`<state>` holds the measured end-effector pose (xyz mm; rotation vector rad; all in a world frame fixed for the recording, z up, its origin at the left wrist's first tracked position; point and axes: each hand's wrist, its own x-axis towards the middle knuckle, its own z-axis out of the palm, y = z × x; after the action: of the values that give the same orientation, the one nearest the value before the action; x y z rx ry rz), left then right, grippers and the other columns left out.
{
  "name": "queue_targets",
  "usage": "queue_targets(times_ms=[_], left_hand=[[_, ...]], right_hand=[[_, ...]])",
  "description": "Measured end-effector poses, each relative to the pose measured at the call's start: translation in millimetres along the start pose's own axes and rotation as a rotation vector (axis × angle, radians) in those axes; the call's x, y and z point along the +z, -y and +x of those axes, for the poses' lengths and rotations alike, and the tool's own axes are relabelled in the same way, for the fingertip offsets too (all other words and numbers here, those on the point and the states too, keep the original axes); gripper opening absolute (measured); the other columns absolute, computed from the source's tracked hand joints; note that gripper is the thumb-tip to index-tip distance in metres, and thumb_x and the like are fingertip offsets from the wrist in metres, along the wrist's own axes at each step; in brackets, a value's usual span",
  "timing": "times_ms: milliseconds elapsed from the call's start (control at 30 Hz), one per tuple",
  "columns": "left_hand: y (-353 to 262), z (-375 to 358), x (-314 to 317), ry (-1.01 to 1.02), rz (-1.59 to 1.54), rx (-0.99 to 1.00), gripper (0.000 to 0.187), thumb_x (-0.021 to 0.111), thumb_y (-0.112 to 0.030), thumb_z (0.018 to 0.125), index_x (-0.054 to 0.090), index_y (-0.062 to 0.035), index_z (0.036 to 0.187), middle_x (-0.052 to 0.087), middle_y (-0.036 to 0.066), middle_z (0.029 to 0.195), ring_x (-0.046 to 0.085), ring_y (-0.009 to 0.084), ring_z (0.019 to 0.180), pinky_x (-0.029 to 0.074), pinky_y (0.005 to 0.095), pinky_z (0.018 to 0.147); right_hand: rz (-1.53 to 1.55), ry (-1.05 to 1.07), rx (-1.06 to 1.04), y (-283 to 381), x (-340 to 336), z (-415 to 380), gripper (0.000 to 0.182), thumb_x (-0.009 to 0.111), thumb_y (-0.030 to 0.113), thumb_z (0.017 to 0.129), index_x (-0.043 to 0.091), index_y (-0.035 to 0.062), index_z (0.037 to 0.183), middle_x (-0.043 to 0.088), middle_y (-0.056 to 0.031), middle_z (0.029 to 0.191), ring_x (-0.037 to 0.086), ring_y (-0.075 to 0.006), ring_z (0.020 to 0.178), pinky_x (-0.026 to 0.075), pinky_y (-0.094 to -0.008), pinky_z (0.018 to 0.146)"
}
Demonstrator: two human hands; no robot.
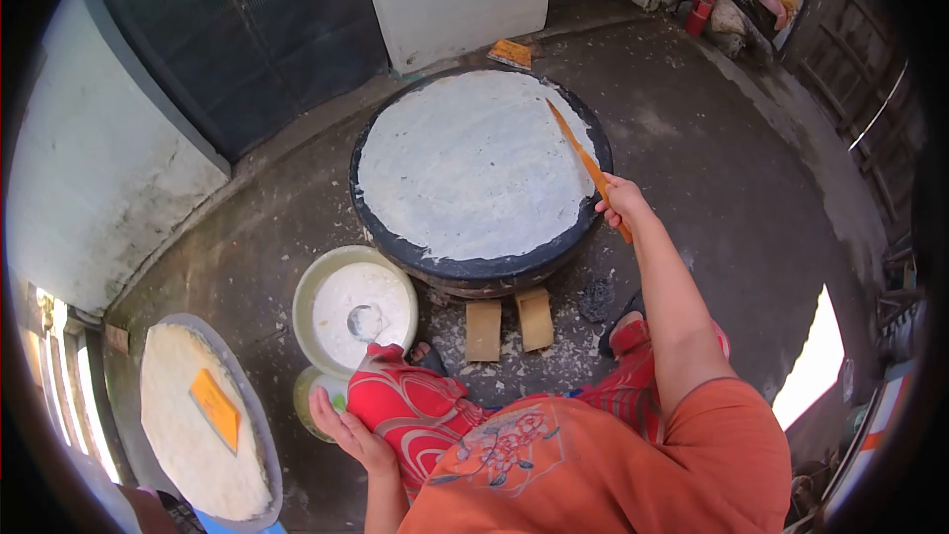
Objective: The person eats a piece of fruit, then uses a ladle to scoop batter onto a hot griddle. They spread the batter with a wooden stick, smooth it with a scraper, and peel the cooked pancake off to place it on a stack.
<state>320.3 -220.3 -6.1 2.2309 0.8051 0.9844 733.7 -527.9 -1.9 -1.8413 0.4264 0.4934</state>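
Head view: right hand fingers closed round the lower part of a wooden stick, its tip over the right side of the pale sheet; can't tell if touching. Sheet covers most of the round black griddle. Left hand fingers loosely extended beside the left knee, nothing visible in them. Basin of white batter with ladle inside, just beside griddle. Far left: tray of flatbread, yellow scraper on top.
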Motion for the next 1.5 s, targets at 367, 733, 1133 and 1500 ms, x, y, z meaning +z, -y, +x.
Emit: queue_targets(times_ms=[367,733,1133,1500], left_hand=[[-3,2,-2,0.002,-0.071,-0.047,0.044,0.03,-0.023,0.093,0.036,0.0075,0.125,0.034,0.022,0.13,0.031,0.0339,0.122,0.02,0.0407,0.102],[-8,8,-5,0.025,-0.032,0.006,0.046,0.035,-0.023,0.09,0.037,0.004,0.127,0.034,0.019,0.132,0.028,0.031,0.125,0.018,0.039,0.104],[74,44,-72,-0.23,0.516,-0.107,0.06,0.059,-0.018,0.077,0.034,0.0016,0.128,0.029,0.022,0.134,0.023,0.0396,0.125,0.019,0.0486,0.101],[198,99,-123,-0.055,1.088,-0.668,0.07,0.051,-0.055,0.078,0.044,0.0005,0.12,0.044,0.025,0.122,0.038,0.038,0.117,0.032,0.0511,0.09]], right_hand=[[-0.629,-0.305,-0.336,-97,24,-75,0.037,0.049,0.021,0.086,0.05,0.0318,0.121,0.058,-0.0152,0.109,0.056,-0.0305,0.099,0.045,-0.0372,0.082],[-0.346,0.827,-0.254,-123,201,-141,0.044,0.043,0.007,0.088,0.04,0.0137,0.131,0.055,-0.0012,0.066,0.049,-0.0076,0.05,0.043,-0.0232,0.048],[-0.533,0.963,-0.099,-202,278,-68,0.073,0.058,0.006,0.079,0.018,0.0162,0.14,0.049,-0.0086,0.118,0.054,-0.0138,0.085,0.048,-0.0281,0.066],[-0.72,0.886,-0.049,-252,190,-58,0.041,0.055,0.012,0.085,0.046,0.0016,0.124,0.06,-0.0061,0.097,0.055,-0.0114,0.068,0.047,-0.0242,0.06]])
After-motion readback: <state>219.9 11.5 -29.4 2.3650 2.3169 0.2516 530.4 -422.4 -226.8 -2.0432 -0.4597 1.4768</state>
